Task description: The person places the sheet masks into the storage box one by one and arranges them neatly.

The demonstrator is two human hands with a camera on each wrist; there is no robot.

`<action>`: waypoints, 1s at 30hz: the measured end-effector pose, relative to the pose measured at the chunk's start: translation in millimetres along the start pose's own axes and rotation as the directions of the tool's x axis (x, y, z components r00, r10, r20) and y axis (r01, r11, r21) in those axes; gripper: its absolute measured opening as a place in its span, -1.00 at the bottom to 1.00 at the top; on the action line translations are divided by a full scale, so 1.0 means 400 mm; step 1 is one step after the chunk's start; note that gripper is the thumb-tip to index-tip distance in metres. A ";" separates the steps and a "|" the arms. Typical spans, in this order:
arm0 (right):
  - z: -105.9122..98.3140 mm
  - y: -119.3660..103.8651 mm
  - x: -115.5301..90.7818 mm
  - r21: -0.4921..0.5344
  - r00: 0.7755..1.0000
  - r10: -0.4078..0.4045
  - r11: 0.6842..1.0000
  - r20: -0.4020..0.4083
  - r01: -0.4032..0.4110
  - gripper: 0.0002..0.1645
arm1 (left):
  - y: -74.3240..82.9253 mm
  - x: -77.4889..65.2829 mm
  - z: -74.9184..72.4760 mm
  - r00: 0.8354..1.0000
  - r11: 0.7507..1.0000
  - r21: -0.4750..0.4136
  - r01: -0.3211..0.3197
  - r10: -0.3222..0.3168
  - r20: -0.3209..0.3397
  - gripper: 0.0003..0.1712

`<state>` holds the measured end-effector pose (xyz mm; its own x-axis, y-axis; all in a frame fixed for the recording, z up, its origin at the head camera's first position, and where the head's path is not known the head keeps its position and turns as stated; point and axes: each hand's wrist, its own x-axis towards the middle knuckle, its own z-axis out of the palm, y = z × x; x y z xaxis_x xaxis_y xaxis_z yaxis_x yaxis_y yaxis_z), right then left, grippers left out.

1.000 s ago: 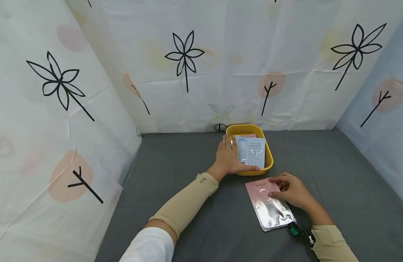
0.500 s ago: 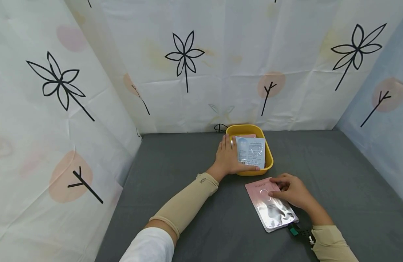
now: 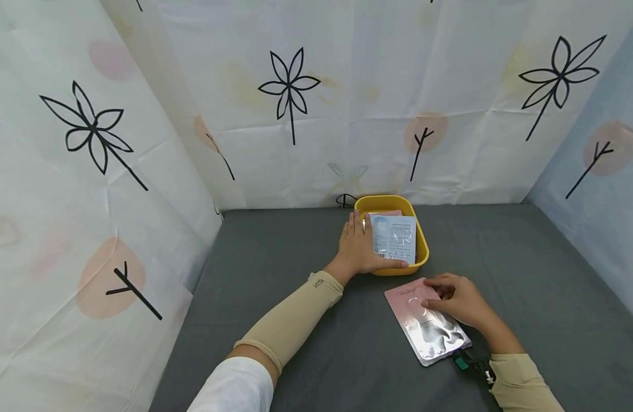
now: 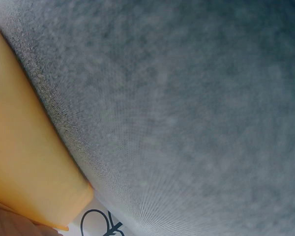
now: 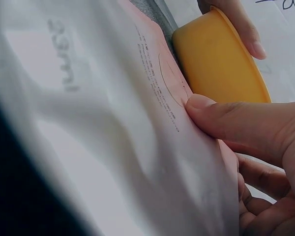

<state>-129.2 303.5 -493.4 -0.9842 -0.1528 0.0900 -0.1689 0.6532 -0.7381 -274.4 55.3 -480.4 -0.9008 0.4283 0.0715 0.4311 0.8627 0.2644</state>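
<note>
Pinched between thumb and fingers of my right hand [image 3: 462,302] is a pink and silver foil face-mask sachet [image 3: 426,326], its pink end toward the yellow basket. In the right wrist view the thumb presses on the front of the sachet [image 5: 152,123], which is marked "23ml", with fingers behind it. My left hand [image 3: 358,246] lies over the left side of the yellow basket [image 3: 423,252], fingers straight along the rim and thumb stretched along the front rim. Inside the basket, a light blue printed sachet [image 3: 395,239] lies on top of a pink one [image 3: 393,213].
Dark grey cloth [image 3: 275,246] covers the table. A white patterned curtain [image 3: 321,160] stands right behind the basket, with more fabric at both sides. A black device with a green part [image 3: 461,361] sits at my right wrist, close to the sachet's lower end.
The lower end of the sachet in my right hand has swung slightly to the right. My left hand stays in place on the basket.
</note>
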 end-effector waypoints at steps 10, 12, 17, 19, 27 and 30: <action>-0.004 -0.014 -0.006 0.008 0.999 0.040 0.999 0.022 -0.040 -0.37 | 0.000 -0.002 -0.005 1.000 1.000 0.000 -0.005 0.005 0.003 0.81; -0.006 -0.014 -0.008 0.013 1.000 0.027 1.000 0.011 -0.027 -0.38 | 0.000 -0.003 -0.006 1.000 1.000 -0.001 -0.003 0.003 0.005 0.81; -0.010 -0.012 -0.013 0.051 0.999 0.024 0.998 -0.024 -0.023 -0.36 | 0.000 -0.005 -0.007 1.000 1.000 0.011 -0.003 0.003 0.006 0.80; -0.015 -0.011 -0.013 0.060 0.999 0.009 0.998 -0.047 -0.006 -0.35 | 0.000 -0.005 -0.006 1.000 1.000 0.016 -0.005 0.005 0.002 0.80; -0.053 -0.011 -0.012 0.017 0.985 -0.049 0.998 -0.167 0.053 -0.40 | -0.001 -0.005 -0.005 1.000 1.000 0.015 -0.011 0.012 -0.022 0.79; -0.070 -0.011 -0.013 -0.012 0.982 -0.046 0.999 -0.183 0.044 -0.41 | -0.001 -0.005 -0.005 1.000 1.000 0.012 -0.010 0.011 -0.024 0.79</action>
<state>-124.9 322.1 -471.8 -0.9687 -0.0442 0.2444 -0.2130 0.6545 -0.7254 -272.9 53.7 -478.5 -0.8971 0.4310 0.0971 0.4411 0.8613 0.2522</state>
